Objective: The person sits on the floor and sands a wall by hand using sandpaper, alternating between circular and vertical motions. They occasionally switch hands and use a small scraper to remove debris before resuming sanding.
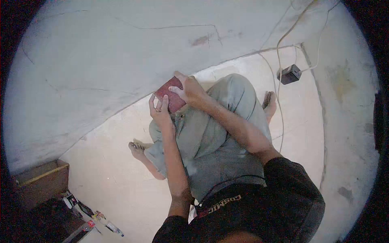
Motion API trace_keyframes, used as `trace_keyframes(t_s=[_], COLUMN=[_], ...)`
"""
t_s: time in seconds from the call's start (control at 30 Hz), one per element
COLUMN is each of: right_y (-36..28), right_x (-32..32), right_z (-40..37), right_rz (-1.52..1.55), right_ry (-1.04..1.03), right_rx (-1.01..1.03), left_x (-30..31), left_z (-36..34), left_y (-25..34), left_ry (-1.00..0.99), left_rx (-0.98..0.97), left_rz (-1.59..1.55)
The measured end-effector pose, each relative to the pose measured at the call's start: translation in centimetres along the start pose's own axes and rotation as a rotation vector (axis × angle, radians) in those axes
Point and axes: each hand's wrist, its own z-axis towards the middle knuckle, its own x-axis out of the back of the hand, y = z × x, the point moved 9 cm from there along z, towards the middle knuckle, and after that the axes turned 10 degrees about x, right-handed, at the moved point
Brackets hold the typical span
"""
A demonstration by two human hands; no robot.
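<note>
Both hands hold a flat, dark red rectangular piece (175,102) with a speckled surface, out in front of my knees. I cannot make out whether it is a small book, a wallet or a folded sheet. My left hand (161,115) grips its lower left side, one fingertip on the facing surface. On the upper right side, my right hand (191,90) has its thumb across the face and a finger along the top edge. The underside of the piece is hidden. Grey trousers (219,137) cover my folded legs just below the hands.
A pale wall (121,48) rises close beyond the hands. On the light floor (109,158), a black power adapter (290,75) with cables lies at the upper right. A wooden box (44,180) and several small items (103,220) are at the lower left.
</note>
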Motion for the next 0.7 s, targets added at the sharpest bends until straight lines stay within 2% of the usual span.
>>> trace_keyframes(t_s=[0.23, 0.33, 0.43, 0.53, 0.6, 0.7], right_y=[-0.4, -0.2, 0.0, -0.2, -0.2, 0.0], right_x=[0.3, 0.1, -0.3, 0.0, -0.1, -0.4], right_z=[-0.1, -0.1, 0.1, 0.0, 0.0, -0.1], right_rz=[-0.053, -0.072, -0.040, -0.036, -0.004, -0.007], right_ry=[0.038, 0.058, -0.007, 0.045, 0.025, 0.001], right_rx=[0.031, 0.028, 0.014, 0.023, 0.017, 0.027], left_x=[-0.1, -0.3, -0.2, -0.5, -0.3, -0.3], left_z=[-0.4, -0.3, 0.0, -0.1, -0.5, -0.7], left_y=[0.5, 0.3, -0.5, -0.7, -0.6, -0.9], left_ry=[0.016, 0.019, 0.000, -0.025, 0.036, 0.030], left_rx=[0.034, 0.050, 0.096, 0.156, 0.179, 0.247], left_rz=[0.009, 0.121, 0.053, 0.017, 0.014, 0.112])
